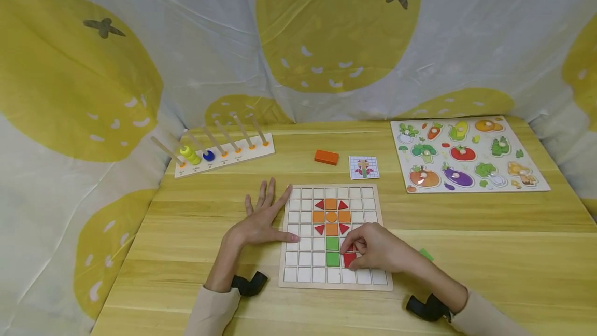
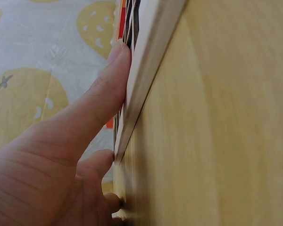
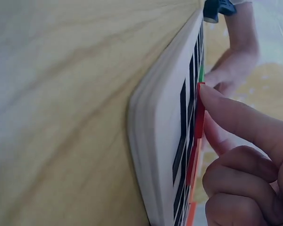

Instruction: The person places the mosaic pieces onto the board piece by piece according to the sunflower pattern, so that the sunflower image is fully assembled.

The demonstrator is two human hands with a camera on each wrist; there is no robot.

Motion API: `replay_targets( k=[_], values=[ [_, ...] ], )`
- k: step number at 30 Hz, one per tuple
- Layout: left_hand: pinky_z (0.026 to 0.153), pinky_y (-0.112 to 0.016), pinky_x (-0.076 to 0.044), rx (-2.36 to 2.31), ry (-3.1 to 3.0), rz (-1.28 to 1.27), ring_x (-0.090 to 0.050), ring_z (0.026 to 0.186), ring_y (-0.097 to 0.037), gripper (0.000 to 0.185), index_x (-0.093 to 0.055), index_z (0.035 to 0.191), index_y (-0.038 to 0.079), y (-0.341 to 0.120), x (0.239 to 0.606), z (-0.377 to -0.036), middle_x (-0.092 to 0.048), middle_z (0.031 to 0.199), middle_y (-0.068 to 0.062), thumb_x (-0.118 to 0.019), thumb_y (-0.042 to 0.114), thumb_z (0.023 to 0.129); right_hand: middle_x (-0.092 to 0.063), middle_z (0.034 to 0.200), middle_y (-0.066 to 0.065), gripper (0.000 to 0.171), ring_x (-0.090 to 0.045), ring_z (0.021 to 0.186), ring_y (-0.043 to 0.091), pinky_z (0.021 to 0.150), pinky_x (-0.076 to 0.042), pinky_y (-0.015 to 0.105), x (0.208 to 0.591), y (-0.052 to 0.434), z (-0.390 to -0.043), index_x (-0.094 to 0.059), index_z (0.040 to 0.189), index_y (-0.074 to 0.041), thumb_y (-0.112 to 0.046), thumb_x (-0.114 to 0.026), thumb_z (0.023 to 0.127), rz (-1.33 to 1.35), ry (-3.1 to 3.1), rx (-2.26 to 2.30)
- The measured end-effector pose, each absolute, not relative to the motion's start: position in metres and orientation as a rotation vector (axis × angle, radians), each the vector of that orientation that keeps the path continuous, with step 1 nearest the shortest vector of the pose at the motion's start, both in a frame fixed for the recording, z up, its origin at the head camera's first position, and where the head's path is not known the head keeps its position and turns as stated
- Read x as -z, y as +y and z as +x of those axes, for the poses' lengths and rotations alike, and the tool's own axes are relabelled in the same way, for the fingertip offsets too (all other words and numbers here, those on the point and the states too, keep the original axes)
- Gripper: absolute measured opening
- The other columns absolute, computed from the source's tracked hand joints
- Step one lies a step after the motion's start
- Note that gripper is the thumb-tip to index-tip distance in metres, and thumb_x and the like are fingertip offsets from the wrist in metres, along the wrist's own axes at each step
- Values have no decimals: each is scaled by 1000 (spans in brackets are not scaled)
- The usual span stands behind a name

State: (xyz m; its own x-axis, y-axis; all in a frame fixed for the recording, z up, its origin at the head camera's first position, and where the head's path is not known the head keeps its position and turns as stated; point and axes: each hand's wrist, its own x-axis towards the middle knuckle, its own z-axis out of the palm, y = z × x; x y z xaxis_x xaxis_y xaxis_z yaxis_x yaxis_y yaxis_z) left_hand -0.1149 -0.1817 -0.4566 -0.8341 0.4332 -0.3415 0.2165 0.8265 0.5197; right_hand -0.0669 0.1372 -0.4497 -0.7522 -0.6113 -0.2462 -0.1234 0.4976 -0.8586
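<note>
A wooden grid board point(image 1: 294, 275) lies flat on the table. My left hand point(image 1: 261, 224) spreads along its left edge, the thumb resting on the squares and the index fingertip at the upper left corner. Over the board's lower right part, my right hand point(image 1: 379, 249) pinches a red tile point(image 3: 200, 110) between thumb and index finger, right of the lower green tile point(image 1: 333, 259). Another red tile point(image 3: 191, 165) sits just beyond it, partly covered by my fingers in the head view. Orange tiles point(image 1: 331, 229) form a cross around an orange disc point(image 1: 331, 217), with red triangles point(image 1: 319, 205) at its corners.
Behind the board are an orange block point(image 1: 326, 157) and a small pattern card point(image 1: 364, 167). A peg stand point(image 1: 224, 155) with rings stands back left; a vegetable puzzle point(image 1: 471, 154) lies back right. A green piece point(image 1: 426, 254) lies by my right forearm.
</note>
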Motion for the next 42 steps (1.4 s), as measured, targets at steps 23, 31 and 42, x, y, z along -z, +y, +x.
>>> replay_targets(
  k=[23,31,42],
  values=[
    [114,-76,22,-658,2546,479,30,156,-41,122,-1,168,26,-181,454,-114,30,169,-18,-82,57,82,-48,66,-6,15,-38,58,4,53,-29,17,448,138,-65,-82,92,-16,-10,-88,80,-561,2315,1169],
    [113,-77,22,-670,2548,482,30,156,-42,122,-2,168,24,-182,453,-114,29,169,-20,-83,55,82,-43,58,-9,14,-34,52,2,50,-26,16,452,136,-66,-84,94,-14,-9,-87,81,-580,2287,1193],
    [113,-77,22,-662,2550,485,30,156,-42,121,-2,168,24,-181,453,-114,30,168,-20,-83,55,83,-44,57,-11,15,-34,52,2,51,-26,17,447,135,-65,-85,93,-15,-11,-89,80,-620,2361,1126]
  ],
)
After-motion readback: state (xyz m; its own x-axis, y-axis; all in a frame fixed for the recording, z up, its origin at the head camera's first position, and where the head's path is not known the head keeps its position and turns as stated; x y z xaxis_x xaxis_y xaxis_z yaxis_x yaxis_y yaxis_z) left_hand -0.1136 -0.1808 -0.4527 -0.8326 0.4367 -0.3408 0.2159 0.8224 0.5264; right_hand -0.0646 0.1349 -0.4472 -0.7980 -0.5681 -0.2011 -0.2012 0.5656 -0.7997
